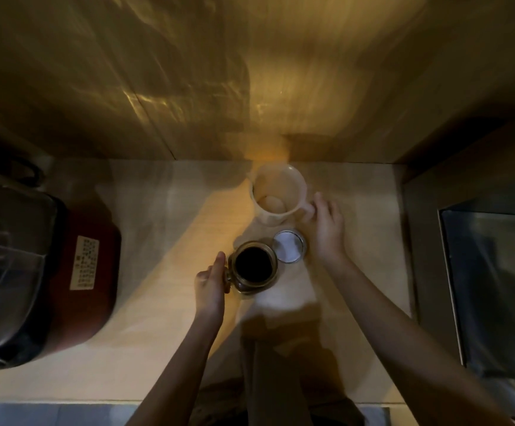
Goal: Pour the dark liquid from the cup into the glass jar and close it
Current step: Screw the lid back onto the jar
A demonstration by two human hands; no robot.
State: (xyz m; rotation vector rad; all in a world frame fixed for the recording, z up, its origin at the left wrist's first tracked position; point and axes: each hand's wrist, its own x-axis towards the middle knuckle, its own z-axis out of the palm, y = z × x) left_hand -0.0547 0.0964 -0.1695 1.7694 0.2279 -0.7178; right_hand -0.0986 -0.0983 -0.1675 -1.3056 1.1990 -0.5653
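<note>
The glass jar [253, 267] stands open on the counter, and its mouth shows dark liquid inside. My left hand [210, 285] is pressed against the jar's left side and holds it. The jar's round lid [290, 245] lies flat on the counter just right of the jar. Behind them a cream cup [276, 192] stands upright, its inside pale with no dark liquid visible. My right hand [327, 224] is at the cup's right side with its fingers around the handle.
A red and black cooker-like appliance [65, 272] with a white label fills the left of the counter [158, 302]. A metal sink [493, 287] lies at the right. A wooden wall [250, 87] rises right behind the cup.
</note>
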